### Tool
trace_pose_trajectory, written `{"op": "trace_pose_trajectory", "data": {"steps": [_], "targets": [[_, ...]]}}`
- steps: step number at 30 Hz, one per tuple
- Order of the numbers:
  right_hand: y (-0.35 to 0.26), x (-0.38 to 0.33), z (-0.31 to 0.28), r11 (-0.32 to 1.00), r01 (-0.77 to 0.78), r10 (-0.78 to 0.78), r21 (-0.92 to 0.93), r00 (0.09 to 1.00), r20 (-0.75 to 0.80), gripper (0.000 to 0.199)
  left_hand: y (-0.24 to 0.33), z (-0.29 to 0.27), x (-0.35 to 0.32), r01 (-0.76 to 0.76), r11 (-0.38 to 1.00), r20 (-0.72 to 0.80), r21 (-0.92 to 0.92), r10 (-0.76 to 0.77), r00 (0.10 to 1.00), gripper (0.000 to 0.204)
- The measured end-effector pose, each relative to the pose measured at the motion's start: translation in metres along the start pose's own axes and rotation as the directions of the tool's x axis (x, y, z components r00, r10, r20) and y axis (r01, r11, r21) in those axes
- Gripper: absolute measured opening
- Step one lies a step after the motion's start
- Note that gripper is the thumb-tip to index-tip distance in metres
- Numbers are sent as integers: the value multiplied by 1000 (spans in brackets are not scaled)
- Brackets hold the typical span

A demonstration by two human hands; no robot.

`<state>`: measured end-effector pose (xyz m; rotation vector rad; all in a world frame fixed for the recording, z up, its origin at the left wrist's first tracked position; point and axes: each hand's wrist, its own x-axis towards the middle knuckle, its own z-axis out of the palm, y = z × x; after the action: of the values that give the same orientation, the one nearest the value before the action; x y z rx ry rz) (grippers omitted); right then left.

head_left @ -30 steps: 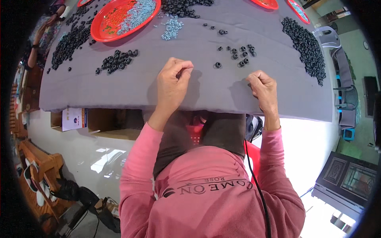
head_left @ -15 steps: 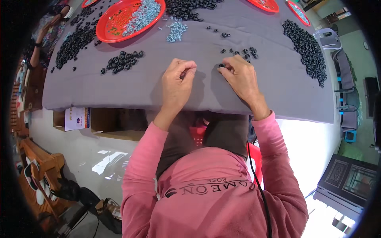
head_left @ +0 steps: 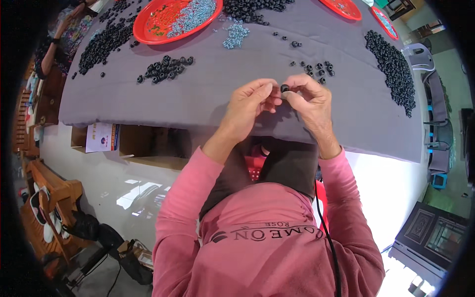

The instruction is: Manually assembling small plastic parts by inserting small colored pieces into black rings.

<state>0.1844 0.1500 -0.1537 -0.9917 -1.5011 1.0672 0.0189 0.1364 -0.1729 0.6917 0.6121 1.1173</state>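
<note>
Between the thumb and finger of my right hand [head_left: 311, 99] is a round black bead [head_left: 284, 88], held just above the table's near edge. My left hand [head_left: 250, 106] is close beside it, thumb and forefinger pressed together; whatever they pinch is too small to make out. Just beyond the right hand lie several loose black beads [head_left: 321, 72]. A small cluster of black beads [head_left: 166, 69] rests to the left of my hands. Farther off, a little heap of shiny pale-blue pieces [head_left: 236, 35] sits on the grey tablecloth [head_left: 217, 89].
A red plate [head_left: 141, 34] with pale-blue and orange-green bits stands at the far left. More red plates [head_left: 354, 14] are at the far right. Large black bead piles [head_left: 396, 74] flank the table. Another person's arm [head_left: 48, 57] shows at far left. A cable [head_left: 324, 222] crosses my front.
Both hands have come together over the near edge, the left moving right and the right lifting the black bead off the cloth. The whole view has shifted slightly.
</note>
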Motion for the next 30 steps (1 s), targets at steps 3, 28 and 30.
{"op": "trace_pose_trajectory", "data": {"steps": [3, 28, 30], "targets": [[5, 1, 2, 980, 193, -192, -44, 981, 32, 16, -1, -3, 1, 138, 979, 88, -150, -126, 988, 26], [9, 3, -36, 976, -94, 23, -197, 942, -335, 5, 11, -28, 8, 18, 960, 65, -278, 0, 998, 16], [11, 5, -51, 950, -136, 31, -281, 937, -347, 5, 14, -28, 9, -16, 974, -8, -226, 14, 1000, 15]]}}
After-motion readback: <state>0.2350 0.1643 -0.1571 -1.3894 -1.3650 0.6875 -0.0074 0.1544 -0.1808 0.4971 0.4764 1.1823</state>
